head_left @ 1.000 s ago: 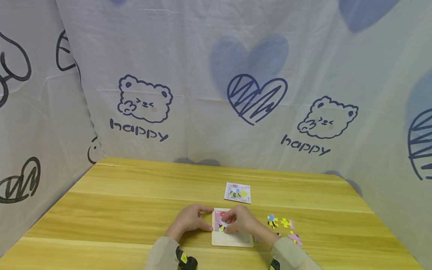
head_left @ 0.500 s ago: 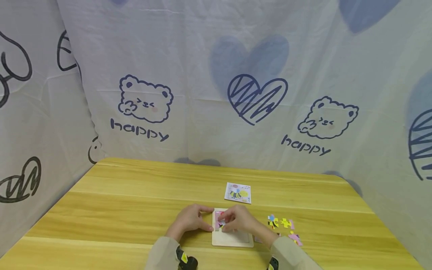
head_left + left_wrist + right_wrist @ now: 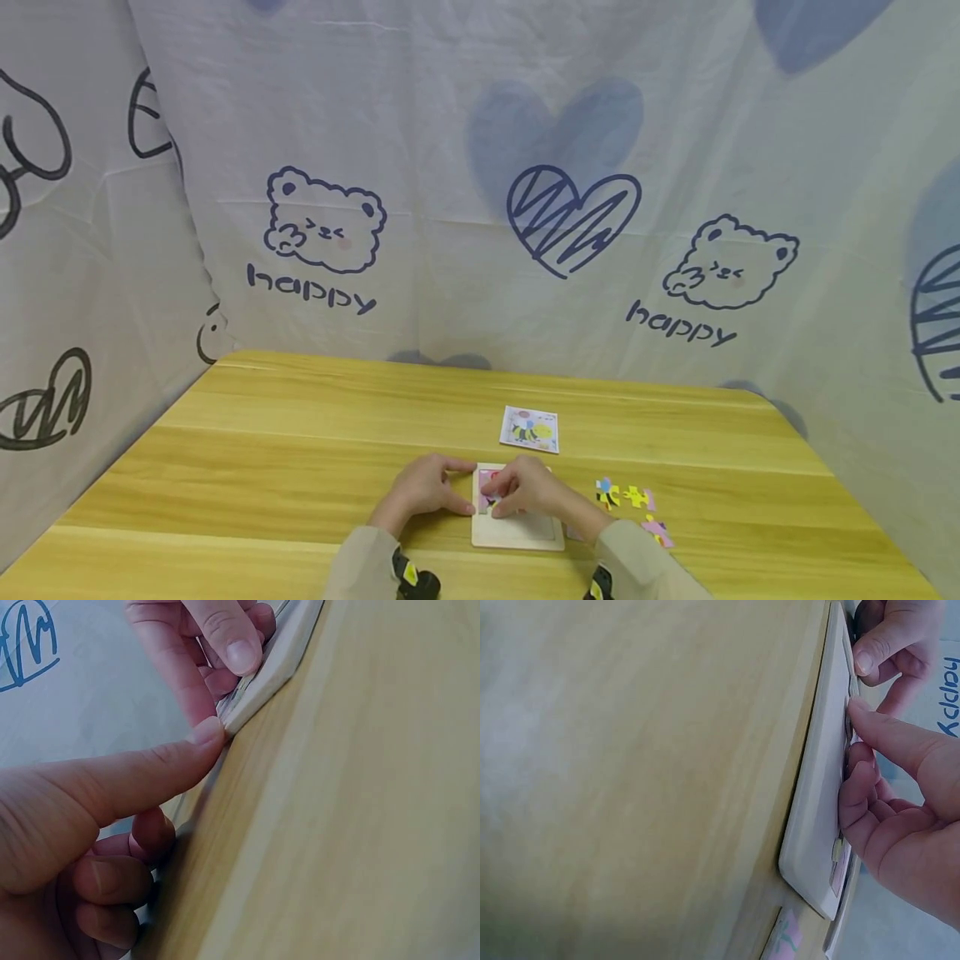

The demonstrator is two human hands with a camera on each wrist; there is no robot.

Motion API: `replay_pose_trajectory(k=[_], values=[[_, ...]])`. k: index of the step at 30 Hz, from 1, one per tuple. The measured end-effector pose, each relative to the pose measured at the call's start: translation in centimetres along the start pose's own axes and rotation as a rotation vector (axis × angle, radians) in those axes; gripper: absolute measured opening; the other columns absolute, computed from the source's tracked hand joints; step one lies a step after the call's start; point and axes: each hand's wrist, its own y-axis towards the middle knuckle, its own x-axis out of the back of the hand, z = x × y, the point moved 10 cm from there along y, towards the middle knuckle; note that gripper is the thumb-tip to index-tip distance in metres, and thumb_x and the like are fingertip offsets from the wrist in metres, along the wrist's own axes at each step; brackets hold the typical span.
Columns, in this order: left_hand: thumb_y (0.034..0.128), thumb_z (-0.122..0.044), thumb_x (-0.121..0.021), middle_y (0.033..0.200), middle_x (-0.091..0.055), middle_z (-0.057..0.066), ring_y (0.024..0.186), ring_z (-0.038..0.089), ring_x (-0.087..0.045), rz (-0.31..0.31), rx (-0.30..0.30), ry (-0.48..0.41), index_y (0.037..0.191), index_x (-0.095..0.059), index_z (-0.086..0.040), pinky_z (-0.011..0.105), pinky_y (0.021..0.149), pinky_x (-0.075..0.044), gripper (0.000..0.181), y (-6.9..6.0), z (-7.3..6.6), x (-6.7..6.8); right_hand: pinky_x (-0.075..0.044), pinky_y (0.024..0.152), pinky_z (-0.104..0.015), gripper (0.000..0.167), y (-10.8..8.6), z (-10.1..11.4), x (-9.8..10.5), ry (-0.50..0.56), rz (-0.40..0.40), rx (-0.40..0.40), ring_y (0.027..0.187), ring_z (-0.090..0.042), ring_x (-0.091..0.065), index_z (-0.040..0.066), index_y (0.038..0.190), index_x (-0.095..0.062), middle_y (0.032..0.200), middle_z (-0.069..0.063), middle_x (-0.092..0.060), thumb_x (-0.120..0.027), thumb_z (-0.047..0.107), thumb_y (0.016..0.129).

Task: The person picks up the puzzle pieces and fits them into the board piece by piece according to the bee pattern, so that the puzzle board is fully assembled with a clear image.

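Note:
A light wooden puzzle tray [image 3: 517,537] lies on the table, with pink bee-picture pieces fitted in its upper left part. My left hand [image 3: 426,485] holds the tray's left side, index finger at the upper corner and thumb lower down. Inside the tray, my right hand [image 3: 534,490] has thumb and forefinger on a puzzle piece [image 3: 491,503] with pink, black and yellow print; the hand hides much of it. From the right wrist, the tray [image 3: 814,795] appears edge-on, with the curled fingers of the right hand [image 3: 907,795] over it.
Loose puzzle pieces lie right of the tray: a blue, yellow and black one [image 3: 607,493], a yellow one [image 3: 637,497] and a pink one [image 3: 657,531]. Another is partly under the right forearm. A bee picture card [image 3: 529,430] lies behind the tray. A printed curtain [image 3: 450,317] stands behind the table.
My right thumb and forefinger have shifted slightly left within the tray, over the piece. The left hand and the loose pieces have stayed in place.

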Motion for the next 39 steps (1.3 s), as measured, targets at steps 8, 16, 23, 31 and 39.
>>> replay_pose_trajectory(k=[8, 16, 23, 31, 39], values=[[0.0603, -0.023, -0.082, 0.051, -0.036, -0.004, 0.046, 0.01, -0.032, 0.001, -0.003, -0.006, 0.111, -0.065, -0.012, 0.024, 0.045, -0.026, 0.055, 0.0, -0.1, 0.0, -0.033, 0.042, -0.017, 0.022, 0.0, 0.0, 0.0, 0.007, -0.002, 0.001, 0.047, -0.003, -0.039, -0.006, 0.089, -0.069, 0.063, 0.004, -0.053, -0.073, -0.005, 0.068], [0.0597, -0.023, -0.082, 0.051, -0.037, -0.004, 0.046, 0.01, -0.032, -0.001, -0.004, -0.008, 0.111, -0.065, -0.012, 0.024, 0.045, -0.026, 0.055, -0.1, -0.2, 0.0, -0.034, 0.043, -0.018, 0.02, -0.3, -0.1, 0.2, 0.078, -0.002, -0.008, 0.046, -0.005, -0.041, -0.007, 0.092, -0.068, 0.062, -0.001, -0.056, -0.07, -0.004, 0.072], [0.0603, -0.024, -0.082, 0.052, -0.037, -0.004, 0.047, 0.01, -0.032, 0.007, 0.0, -0.004, 0.112, -0.065, -0.013, 0.025, 0.045, -0.027, 0.056, -0.1, -0.1, 0.0, -0.037, 0.045, -0.02, 0.015, -0.7, -0.7, 0.8, 0.123, -0.019, -0.064, 0.049, -0.008, -0.047, -0.004, 0.092, -0.066, 0.064, 0.001, -0.058, -0.066, 0.004, 0.078], [0.0607, -0.024, -0.081, 0.053, -0.037, -0.003, 0.047, 0.011, -0.032, 0.011, 0.019, -0.015, 0.112, -0.065, -0.014, 0.026, 0.046, -0.027, 0.055, 0.0, 0.3, -0.1, -0.036, 0.045, -0.021, 0.011, -1.5, -0.7, 1.3, 0.133, 0.045, -0.081, 0.052, -0.01, -0.048, -0.001, 0.088, -0.065, 0.065, -0.001, -0.057, -0.063, 0.008, 0.082], [0.0603, -0.025, -0.081, 0.055, -0.039, -0.002, 0.049, 0.012, -0.033, 0.006, 0.026, -0.007, 0.112, -0.065, -0.015, 0.026, 0.047, -0.028, 0.055, 0.1, 0.4, -0.2, -0.037, 0.046, -0.021, 0.015, -2.3, -0.5, 2.2, 0.141, 0.075, -0.078, 0.052, -0.011, -0.048, -0.004, 0.091, -0.064, 0.068, -0.008, -0.059, -0.062, 0.008, 0.083]])
